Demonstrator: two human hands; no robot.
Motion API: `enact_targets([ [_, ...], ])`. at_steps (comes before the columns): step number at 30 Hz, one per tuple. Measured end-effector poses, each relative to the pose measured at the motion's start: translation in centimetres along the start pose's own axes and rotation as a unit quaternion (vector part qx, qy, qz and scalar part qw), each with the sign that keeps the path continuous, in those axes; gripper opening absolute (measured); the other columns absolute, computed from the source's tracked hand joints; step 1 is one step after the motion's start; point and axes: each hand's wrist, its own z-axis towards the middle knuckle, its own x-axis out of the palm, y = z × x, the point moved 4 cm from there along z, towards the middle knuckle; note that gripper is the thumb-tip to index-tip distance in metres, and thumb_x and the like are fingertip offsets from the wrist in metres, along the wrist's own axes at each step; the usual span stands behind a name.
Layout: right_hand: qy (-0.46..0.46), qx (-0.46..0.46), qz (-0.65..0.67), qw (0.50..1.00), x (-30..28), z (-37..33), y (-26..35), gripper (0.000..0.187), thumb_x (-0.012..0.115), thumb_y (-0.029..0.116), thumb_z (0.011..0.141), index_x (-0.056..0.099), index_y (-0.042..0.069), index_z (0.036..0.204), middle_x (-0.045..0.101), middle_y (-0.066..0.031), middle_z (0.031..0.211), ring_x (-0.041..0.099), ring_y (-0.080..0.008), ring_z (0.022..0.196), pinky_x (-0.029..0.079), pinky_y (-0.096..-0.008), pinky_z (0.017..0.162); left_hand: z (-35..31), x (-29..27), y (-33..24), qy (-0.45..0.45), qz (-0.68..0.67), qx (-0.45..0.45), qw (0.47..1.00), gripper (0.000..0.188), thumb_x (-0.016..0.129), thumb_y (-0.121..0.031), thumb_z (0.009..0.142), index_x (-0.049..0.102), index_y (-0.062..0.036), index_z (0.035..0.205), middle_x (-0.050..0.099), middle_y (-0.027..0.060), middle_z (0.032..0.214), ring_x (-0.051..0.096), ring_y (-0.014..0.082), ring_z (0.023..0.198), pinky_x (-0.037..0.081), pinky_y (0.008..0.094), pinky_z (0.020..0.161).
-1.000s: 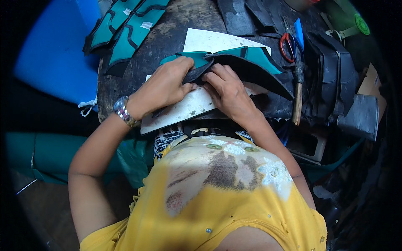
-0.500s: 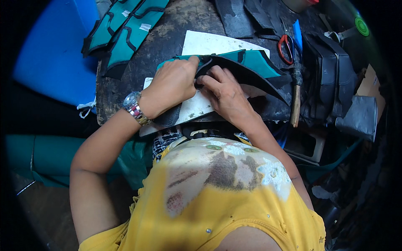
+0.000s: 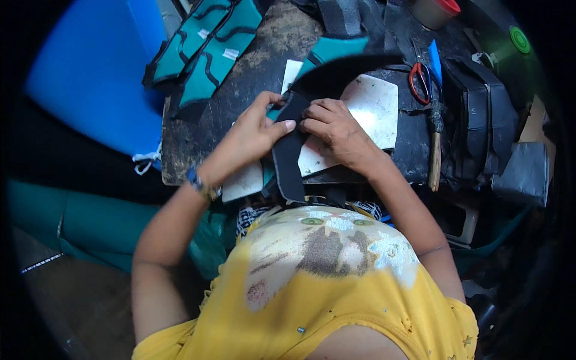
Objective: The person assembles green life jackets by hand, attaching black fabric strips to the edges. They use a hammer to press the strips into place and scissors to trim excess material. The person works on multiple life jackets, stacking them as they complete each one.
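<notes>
Pinching black strip (image 3: 288, 153), both hands.

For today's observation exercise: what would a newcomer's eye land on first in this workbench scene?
Both hands, the left hand and right hand, meet at the centre, pinching a black strip over a white board. Teal-and-black pieces lie stacked at upper left; red-handled scissors sit to the right.

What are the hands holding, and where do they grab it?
Both hands, left and right, pinch a black strap near its upper end, over a white board.
</notes>
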Motion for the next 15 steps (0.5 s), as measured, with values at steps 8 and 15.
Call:
enact_targets([
  [8, 0.076, -0.039, 0.11, 0.99, -0.6, 1.8, -3.6, 0.019, 0.072, -0.001, 0.066, 0.069, 0.004, 0.084, 0.059, -0.0085, 0.108, 0.055, -0.0299, 0.108, 0.047, -0.0392, 0.095, -0.9, 0.5, -3.0, -0.041, 0.373, 0.501, 0.78, 0.06, 0.072, -0.008, 0.072, 0.057, -0.002, 0.13, 0.059, 0.0128, 0.123, 0.06, 0.0274, 0.11, 0.04, 0.0451, 0.107],
  [15, -0.271, 0.113, -0.074, 0.953, -10.3, -1.0, -3.3, 0.023, 0.061, -0.011, 0.08, 0.071, 0.001, 0.096, 0.066, -0.0137, 0.11, 0.066, -0.0287, 0.099, 0.054, -0.0332, 0.084, -0.6, 5.2, -3.3, -0.156, 0.495, 0.414, 0.748, 0.043, 0.066, -0.005, 0.077, 0.066, 0.0037, 0.118, 0.055, 0.011, 0.091, 0.057, 0.0242, 0.088, 0.044, 0.0396, 0.09],
])
